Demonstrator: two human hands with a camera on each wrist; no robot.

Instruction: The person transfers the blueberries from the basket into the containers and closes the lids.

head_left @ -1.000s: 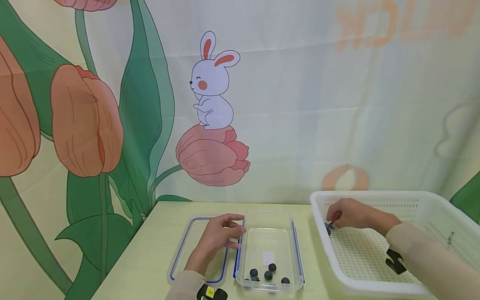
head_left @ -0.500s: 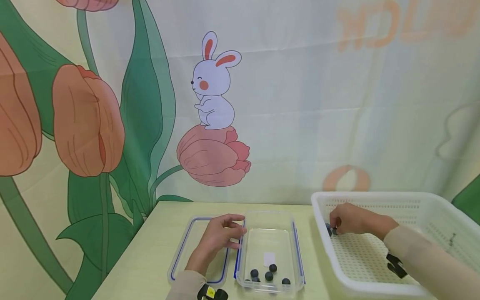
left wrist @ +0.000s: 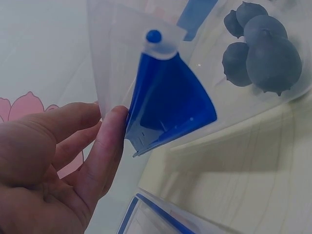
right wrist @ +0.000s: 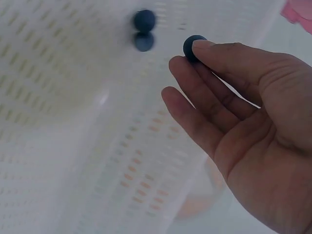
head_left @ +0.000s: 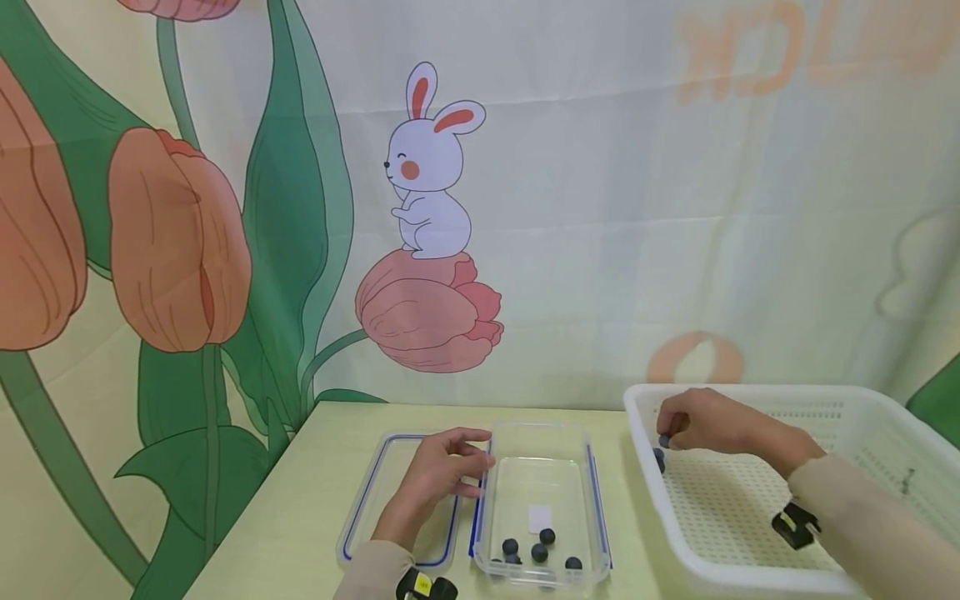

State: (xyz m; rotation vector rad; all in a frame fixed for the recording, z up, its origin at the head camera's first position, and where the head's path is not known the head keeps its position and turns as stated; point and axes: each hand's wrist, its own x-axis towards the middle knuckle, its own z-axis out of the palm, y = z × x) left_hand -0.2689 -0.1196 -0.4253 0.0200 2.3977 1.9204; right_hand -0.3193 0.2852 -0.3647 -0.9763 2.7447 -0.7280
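Head view: right hand (head_left: 701,422) pinches a blueberry (head_left: 663,440) over the white basket (head_left: 862,400); left hand (head_left: 438,471), fingers relaxed, touches the clear container (head_left: 540,437).

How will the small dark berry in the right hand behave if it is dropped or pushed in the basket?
The blueberry, pinched at the right hand's fingertips, is round, so it would probably roll across the white basket floor. It looks small enough to be light. Its skin seems smooth and soft, so a hard squeeze may bruise it.
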